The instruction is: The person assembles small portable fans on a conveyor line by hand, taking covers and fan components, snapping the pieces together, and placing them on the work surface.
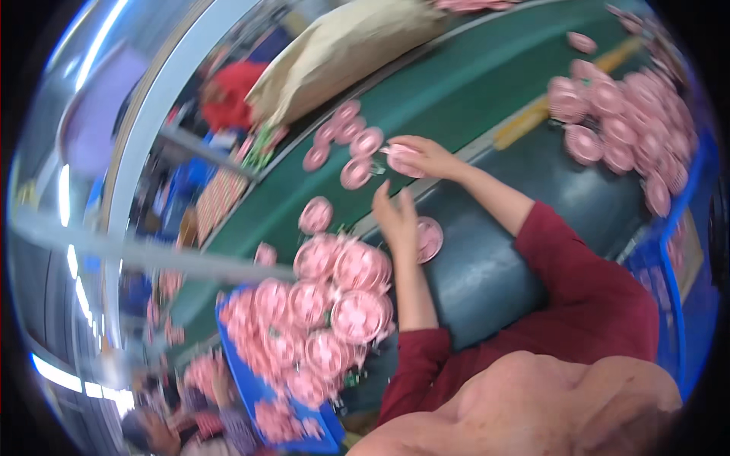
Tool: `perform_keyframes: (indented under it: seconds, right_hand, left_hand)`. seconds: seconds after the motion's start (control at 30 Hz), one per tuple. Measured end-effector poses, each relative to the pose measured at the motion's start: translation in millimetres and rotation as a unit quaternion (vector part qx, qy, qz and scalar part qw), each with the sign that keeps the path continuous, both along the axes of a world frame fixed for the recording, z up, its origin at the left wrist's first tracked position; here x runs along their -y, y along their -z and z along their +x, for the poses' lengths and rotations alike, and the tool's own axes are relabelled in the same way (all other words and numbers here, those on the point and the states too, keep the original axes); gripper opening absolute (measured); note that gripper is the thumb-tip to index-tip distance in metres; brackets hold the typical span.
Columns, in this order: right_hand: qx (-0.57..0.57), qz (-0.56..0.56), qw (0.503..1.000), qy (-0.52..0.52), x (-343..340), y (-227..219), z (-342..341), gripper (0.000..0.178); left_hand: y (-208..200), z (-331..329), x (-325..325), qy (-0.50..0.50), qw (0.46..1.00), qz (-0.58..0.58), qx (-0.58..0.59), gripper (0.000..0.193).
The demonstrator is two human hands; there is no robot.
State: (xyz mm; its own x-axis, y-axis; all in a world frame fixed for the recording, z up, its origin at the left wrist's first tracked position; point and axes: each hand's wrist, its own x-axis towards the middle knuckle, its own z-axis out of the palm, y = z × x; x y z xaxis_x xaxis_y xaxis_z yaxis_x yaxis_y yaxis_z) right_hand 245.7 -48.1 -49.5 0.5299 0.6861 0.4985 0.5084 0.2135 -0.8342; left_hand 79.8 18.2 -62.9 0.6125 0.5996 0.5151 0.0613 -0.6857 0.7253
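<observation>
My right hand (433, 159) reaches over the edge between the worktop and the green belt. Its fingers grip a round pink plastic part (403, 161), which looks like a small fan housing. Just nearer, my left hand (395, 219) is raised with thumb and fingers apart and holds nothing that I can see. Several similar pink parts (357, 172) lie on the belt beyond my hands, some with small green bits attached. Another pink part (429, 239) rests on the dark worktop, partly hidden by my left wrist.
A pile of pink parts (361, 315) fills a blue crate (247, 380) at the left. More pink parts (631, 121) are heaped at the right by a blue bin (669, 304). Beyond the green belt (487, 83) lies a beige sack (350, 53). Another person (152, 433) sits at lower left.
</observation>
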Motion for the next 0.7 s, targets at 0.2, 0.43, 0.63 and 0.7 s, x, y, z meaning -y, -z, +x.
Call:
perform_keyframes:
  seconds: [0.2, 0.43, 0.63, 0.7]
  right_hand:
    - [0.146, -0.074, 0.866, 0.473, 43.4, 31.4, 75.5, 0.05]
    - [0.233, -0.029, 0.921, 0.312, 8.3, 36.7, 40.4, 0.027]
    - [0.172, -0.116, 0.955, 0.212, 10.1, 45.9, 32.6, 0.02]
    - [0.165, -0.135, 0.95, 0.227, 0.8, 46.8, 32.7, 0.021]
  left_hand:
    - [-3.6, -16.6, 0.6, 0.134, 0.971, 0.071, -0.183, 0.026]
    - [-7.3, -35.6, -11.5, 0.134, 0.951, 0.03, -0.278, 0.017]
    - [-2.8, -30.9, -1.1, 0.158, 0.952, 0.027, -0.262, 0.017]
    - [-7.3, -29.1, 0.4, 0.171, 0.951, 0.049, -0.253, 0.018]
